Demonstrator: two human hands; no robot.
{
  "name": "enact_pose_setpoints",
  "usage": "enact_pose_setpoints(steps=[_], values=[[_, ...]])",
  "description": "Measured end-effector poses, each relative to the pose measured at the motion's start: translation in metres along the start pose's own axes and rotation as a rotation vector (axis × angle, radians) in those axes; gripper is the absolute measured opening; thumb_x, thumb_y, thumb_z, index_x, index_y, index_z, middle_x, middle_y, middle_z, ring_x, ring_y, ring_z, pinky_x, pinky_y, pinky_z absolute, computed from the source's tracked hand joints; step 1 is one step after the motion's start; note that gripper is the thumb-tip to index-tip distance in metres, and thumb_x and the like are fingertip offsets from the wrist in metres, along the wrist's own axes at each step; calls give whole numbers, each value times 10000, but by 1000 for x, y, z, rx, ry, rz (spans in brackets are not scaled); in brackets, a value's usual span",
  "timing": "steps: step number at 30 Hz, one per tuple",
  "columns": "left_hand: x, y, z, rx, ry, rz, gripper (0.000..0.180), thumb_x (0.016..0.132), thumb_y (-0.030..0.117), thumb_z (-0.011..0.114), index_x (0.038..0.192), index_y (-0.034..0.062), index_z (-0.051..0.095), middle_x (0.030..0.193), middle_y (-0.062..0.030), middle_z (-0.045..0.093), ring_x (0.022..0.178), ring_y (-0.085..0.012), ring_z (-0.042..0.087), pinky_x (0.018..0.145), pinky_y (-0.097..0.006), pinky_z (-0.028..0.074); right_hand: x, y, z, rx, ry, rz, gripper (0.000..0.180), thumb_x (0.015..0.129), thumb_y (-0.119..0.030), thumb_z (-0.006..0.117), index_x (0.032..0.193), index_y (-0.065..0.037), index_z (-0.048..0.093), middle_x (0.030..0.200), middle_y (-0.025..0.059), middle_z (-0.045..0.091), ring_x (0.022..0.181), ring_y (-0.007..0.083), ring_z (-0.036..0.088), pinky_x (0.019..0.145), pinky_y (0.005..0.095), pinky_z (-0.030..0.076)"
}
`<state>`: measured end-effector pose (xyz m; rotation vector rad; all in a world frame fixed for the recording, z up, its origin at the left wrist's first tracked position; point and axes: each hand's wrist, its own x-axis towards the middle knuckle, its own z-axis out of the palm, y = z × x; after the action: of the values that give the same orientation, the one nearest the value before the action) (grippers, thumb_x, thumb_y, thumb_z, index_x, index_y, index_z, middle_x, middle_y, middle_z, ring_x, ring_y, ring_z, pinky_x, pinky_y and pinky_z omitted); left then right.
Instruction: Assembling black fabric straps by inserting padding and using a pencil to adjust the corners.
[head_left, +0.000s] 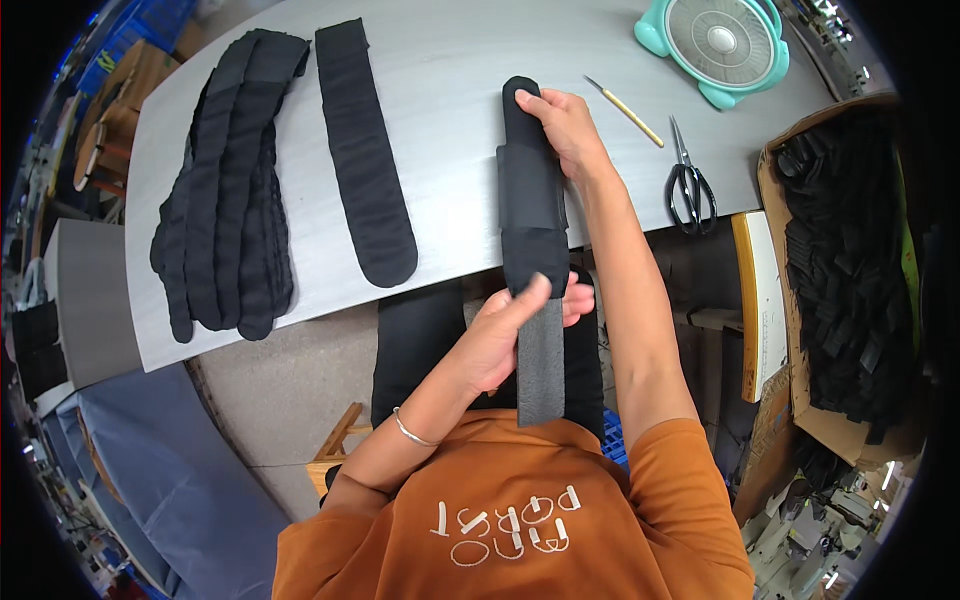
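A black padded fabric strap (531,190) extends from over the grey table past its near edge toward my lap. My right hand (568,125) pinches its rounded far end, thumb on top. At the near end my left hand (503,330) is closed round it, thumb on the cloth and fingertips showing on the far side. A dark grey foam-like strip (541,375) sticks out of this end and hangs toward my shirt. Left of it, a single black strap (365,155) lies flat on the table. Farther left is a pile of similar black straps (228,190), overlapping one another.
Black-handled scissors (691,190) and a pointed tool with a yellowish handle (632,117) lie right of my right arm. A teal round fan (722,45) stands at the far right. Beside the table, a cardboard box (790,330) holds many black pieces.
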<state>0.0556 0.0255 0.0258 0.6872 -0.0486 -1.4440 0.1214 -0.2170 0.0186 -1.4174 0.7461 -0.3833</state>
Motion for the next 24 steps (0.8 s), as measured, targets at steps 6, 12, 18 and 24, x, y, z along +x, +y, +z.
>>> enact_pose_setpoints(steps=[6, 12, 18, 24], values=[[14, 5, -10, -349, -166, -9, 954, 938, 733, 196, 1440, -58, 379, 1437, -198, 491, 1290, -312, 524, 1094, -453, 440, -3, 0, -3, -64, -20, -11, 211, 932, -231, 671, 881, -27, 649, 763, 5, 614, 613, 83, 547, 529, 268, 484], [35, 6, -1, -342, -130, -9, 760, 986, 636, 339, 1331, -25, 487, 1158, -117, 639, 974, -216, 654, 931, -418, 563, -5, 4, -3, -69, -28, -17, 235, 936, -252, 666, 849, -36, 633, 741, -14, 591, 620, 69, 524, 522, 265, 462], [38, 14, 5, -145, -16, -29, 425, 1015, 389, 553, 1182, -3, 557, 859, -22, 595, 757, -139, 600, 822, -380, 568, 1, 10, 3, -130, 29, -125, 391, 898, -243, 686, 628, -80, 455, 615, -50, 416, 563, 75, 346, 480, 309, 328], [-10, -19, 18, 15, 57, -23, 242, 1011, 257, 579, 1063, 21, 566, 773, -20, 567, 711, -148, 597, 875, -394, 540, 5, 14, 6, -245, 96, -170, 437, 897, -255, 675, 603, -58, 420, 556, -10, 394, 552, 111, 351, 502, 343, 343]])
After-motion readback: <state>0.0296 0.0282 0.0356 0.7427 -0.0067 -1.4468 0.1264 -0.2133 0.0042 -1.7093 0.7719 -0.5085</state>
